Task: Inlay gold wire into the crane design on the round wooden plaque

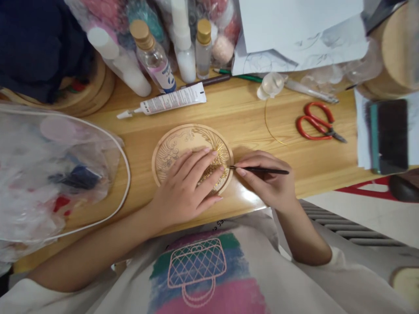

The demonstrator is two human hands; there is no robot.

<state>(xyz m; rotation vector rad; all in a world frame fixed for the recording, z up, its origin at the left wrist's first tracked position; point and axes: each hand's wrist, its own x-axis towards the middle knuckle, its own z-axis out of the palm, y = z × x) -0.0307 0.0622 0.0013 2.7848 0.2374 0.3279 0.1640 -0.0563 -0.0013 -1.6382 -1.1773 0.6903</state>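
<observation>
A round wooden plaque (pixel 170 150) lies on the wooden table, with a drawn feathery pattern and shiny gold wire on its right part. Across its middle rests my left hand (pixel 186 187), palm down with the fingers spread, covering part of the design. At the plaque's right edge my right hand (pixel 270 179) pinches a thin dark tool (pixel 265 169), whose tip points left at the plaque's rim. Beyond my right hand, a thin gold wire (pixel 269 126) curves down from a small clear spool (pixel 272 85).
Red-handled scissors (pixel 316 124) and a phone (pixel 393 135) lie to the right. Behind the plaque are a white glue tube (pixel 176 99), a gold-capped bottle (pixel 155 63) and papers (pixel 301 30). A plastic bag (pixel 59 170) with a white cord fills the left.
</observation>
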